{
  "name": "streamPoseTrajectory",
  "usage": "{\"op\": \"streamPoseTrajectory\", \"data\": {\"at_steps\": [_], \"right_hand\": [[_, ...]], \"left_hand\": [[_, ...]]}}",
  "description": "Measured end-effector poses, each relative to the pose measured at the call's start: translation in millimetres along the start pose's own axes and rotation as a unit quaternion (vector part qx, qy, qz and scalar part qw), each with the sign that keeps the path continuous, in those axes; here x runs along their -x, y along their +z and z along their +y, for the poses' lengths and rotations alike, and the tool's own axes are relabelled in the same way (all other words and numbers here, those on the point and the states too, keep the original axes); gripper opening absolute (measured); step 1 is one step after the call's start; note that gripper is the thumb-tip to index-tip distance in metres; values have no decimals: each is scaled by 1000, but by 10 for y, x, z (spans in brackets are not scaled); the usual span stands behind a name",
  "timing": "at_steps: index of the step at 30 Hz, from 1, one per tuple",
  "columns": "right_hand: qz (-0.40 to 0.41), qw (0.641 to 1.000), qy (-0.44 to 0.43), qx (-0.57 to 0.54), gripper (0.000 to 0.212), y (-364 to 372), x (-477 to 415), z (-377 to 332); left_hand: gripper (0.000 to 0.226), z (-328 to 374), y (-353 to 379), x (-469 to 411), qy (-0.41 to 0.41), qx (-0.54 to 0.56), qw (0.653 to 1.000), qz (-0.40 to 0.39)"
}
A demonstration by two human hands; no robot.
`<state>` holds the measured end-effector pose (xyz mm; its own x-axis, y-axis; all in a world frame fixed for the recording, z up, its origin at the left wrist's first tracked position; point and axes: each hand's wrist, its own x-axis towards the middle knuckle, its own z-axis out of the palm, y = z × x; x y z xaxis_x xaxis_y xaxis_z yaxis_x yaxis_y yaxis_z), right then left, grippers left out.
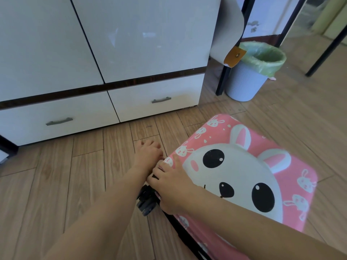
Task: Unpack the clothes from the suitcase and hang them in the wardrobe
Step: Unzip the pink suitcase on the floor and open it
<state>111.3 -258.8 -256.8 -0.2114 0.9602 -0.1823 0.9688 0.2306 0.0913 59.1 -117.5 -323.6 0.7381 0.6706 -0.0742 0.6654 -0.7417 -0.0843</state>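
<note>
Wood floor (75,175), hands (148,156) (170,188) at wheeled edge of suitcase (244,166)

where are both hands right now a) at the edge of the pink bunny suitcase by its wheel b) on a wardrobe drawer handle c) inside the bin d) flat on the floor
a: the left hand and right hand meet at the edge of the suitcase, just above its black wheel.

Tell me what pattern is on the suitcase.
The suitcase is pink with white cartoon rabbits, one big rabbit face central; head view.
</note>
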Motion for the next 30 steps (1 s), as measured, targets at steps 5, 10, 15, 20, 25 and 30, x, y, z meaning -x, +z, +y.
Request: {"op": "streamPoseTrajectory", "data": {"at_steps": [5, 10, 15, 20, 25, 30], "right_hand": [[-8, 1000, 1, 3, 60, 14, 6, 21], [-3, 1000, 0, -3, 60, 39, 3, 32], [6, 1000, -1, -11, 53, 55, -5, 35], [17, 997, -3, -76, 46, 31, 38, 105], [20, 993, 0, -116, 53, -32, 256, 279], [56, 992, 38, -110, 65, 5, 679, 602]], "left_hand": [[27, -2, -29, -103, 32, -26, 999, 11], [27, 7, -41, -97, 35, -31, 999, 12], [27, 15, -76, -33, 19, -21, 1000, -7], [26, -4, -141, 7, -25, 32, 998, -39], [28, 48, -405, 111, -103, 127, 987, 16], [30, 475, -869, 246, -65, 191, 977, 61]]}}
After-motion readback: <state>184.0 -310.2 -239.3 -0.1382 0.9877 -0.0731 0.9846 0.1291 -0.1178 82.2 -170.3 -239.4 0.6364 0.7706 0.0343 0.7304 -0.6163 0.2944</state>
